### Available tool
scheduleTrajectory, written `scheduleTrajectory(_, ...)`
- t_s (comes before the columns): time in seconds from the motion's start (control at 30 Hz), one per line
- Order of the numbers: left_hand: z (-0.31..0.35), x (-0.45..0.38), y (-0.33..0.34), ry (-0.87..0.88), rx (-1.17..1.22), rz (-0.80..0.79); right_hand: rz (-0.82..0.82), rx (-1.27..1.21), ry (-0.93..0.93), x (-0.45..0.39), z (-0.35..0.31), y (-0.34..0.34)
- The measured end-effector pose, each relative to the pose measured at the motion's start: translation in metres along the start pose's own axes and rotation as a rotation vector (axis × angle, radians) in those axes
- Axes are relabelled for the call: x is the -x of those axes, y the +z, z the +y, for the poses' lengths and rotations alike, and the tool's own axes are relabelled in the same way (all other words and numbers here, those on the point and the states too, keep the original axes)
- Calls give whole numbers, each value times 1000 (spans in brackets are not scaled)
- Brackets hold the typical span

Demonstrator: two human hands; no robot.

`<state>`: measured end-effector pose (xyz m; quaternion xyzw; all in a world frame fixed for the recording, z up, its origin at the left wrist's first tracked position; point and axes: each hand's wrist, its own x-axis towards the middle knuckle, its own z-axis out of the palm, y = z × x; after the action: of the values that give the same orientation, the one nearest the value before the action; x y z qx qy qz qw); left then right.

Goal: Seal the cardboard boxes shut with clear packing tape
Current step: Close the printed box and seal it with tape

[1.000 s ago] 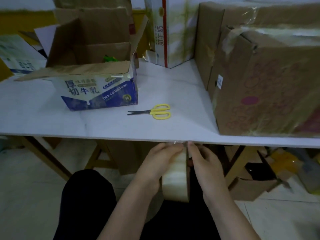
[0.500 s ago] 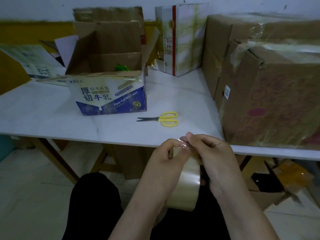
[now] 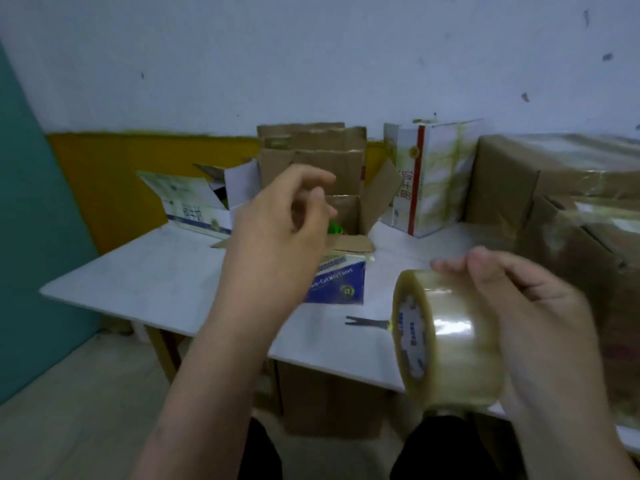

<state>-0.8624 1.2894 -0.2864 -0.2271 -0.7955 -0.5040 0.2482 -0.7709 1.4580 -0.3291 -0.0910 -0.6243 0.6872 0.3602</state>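
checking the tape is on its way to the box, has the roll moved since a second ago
Yes. The tape roll, gripped by the right hand, rose from below the table edge to in front of it, covering the scissors' handles.

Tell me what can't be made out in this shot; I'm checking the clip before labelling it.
All in the head view:
- Scissors: handles hidden behind the tape roll; only the blades show.
- Left hand: motion-blurred, so whether its fingers pinch a tape end is unclear.
- Open box: its front print is partly covered by the left hand; the green item inside is mostly hidden.
- Large box at right: cut off by the frame edge.
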Motion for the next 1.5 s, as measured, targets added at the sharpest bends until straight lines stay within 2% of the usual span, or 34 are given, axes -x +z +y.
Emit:
scheduleTrajectory(0.07, -24, -53, 11, 34, -183, -208, -47, -26, -54, -10, -19, 0)
scheduleTrajectory(0.17, -67, -94, 36, 3, -462, -646, -126, -30, -102, -24, -43, 0)
scheduleTrajectory(0.23, -96, -91, 52, -30, -618, -803, -162, 14, -102, -33, -53, 2)
scheduleTrajectory(0.27, -110, -85, 61, 12, -700, -780, -173, 41, -90, -38, -56, 4)
scheduleTrajectory(0.33, -128, -75, 75, 102, -786, -585, -194, 59, -37, -45, -53, 9)
scheduleTrajectory(0.43, -139, -66, 86, 177, -756, -385, -248, 42, 137, -55, -29, 27)
scheduleTrajectory(0.53, -152, -65, 91, 264, -689, -315, -303, 53, 276, -70, 7, 56)
scheduleTrajectory(0.63, -157, -63, 91, 306, -625, -243, -258, 77, 292, -88, 39, 81)
scheduleTrajectory(0.77, -157, -58, 85, 258, -586, -277, -210, 167, 238, -107, 66, 98)
scheduleTrajectory(0.97, -142, -51, 63, -11, -226, -437, -256, 286, 200, -128, 72, 102)
scheduleTrajectory(1.1, -132, -52, 60, -41, -76, -395, -218, 401, 129, -136, 78, 105)
scheduleTrajectory(1.27, -127, -62, 65, 9, -143, -394, -229, 741, 31, -150, 78, 105)
scheduleTrajectory(1.5, -130, -76, 74, -57, -204, -363, -411, 1060, 18, -177, 78, 111)
